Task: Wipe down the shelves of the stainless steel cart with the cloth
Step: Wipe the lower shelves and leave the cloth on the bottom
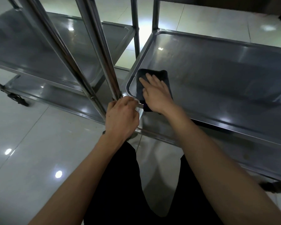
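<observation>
A stainless steel cart shelf [217, 69] with a raised rim fills the right half of the view. A dark folded cloth [164, 75] lies in its near left corner. My right hand [154, 93] presses flat on the cloth, fingers straight and spread, pointing to the far left. My left hand [122, 116] curls round the cart's corner post and rim just left of the cloth. A lower shelf [234, 151] of the same cart shows beneath, partly hidden by my right forearm.
A second steel cart [39, 46] stands to the left, its slanted posts [94, 51] close to my left hand. Its wheel [18, 99] sits on the glossy tiled floor [39, 151]. My dark-clothed legs are below.
</observation>
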Action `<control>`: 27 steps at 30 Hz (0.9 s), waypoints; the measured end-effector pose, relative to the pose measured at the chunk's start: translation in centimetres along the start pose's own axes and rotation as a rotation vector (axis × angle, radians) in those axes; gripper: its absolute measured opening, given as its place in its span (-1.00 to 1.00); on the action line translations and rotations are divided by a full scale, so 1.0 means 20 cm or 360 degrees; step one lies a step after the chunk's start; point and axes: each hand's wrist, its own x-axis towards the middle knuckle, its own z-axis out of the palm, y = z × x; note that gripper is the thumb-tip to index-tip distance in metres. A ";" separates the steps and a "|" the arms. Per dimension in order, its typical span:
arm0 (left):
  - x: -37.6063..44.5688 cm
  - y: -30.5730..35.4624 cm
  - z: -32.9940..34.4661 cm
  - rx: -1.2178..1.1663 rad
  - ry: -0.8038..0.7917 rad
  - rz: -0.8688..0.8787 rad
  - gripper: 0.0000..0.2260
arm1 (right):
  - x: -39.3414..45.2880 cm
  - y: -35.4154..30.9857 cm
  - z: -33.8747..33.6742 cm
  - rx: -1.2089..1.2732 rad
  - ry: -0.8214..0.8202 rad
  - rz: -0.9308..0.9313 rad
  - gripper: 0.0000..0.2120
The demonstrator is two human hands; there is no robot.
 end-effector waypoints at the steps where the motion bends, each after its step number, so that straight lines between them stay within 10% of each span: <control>1: 0.00 0.01 0.00 0.0016 -0.0032 -0.0014 -0.70 | -0.04 0.03 -0.01 0.0004 0.0020 0.0022 -0.50; 27: 0.17 1.05 0.29 -0.0105 -0.0509 0.0659 -0.74 | -1.04 1.24 -0.48 -0.0116 0.0468 0.0827 -0.53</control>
